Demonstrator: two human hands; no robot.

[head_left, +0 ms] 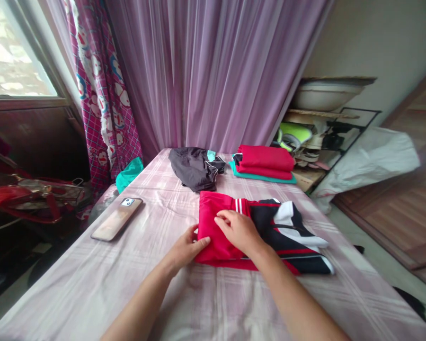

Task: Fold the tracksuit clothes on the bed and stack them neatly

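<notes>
A partly folded red, black and white sports jacket point(220, 206) lies in front of me on the cloth-covered table. Its red part is folded over on the left, and the black and white part spreads to the right. My left hand point(188, 248) grips the left edge, thumb on top and fingers partly hidden behind the fabric. On top of the red cloth rests my right hand point(239, 229), its fingers loosely bent, thumb and forefinger slightly apart. No fabric shows pinched between them.
Farther back lie a crumpled dark grey garment point(191, 166) and a folded red and teal clothes stack point(264, 161). A phone point(117, 220) lies near the left edge of the table point(71, 279). A shoe rack point(355, 128) and white sack point(376, 158) stand right; curtains point(213, 71) hang behind.
</notes>
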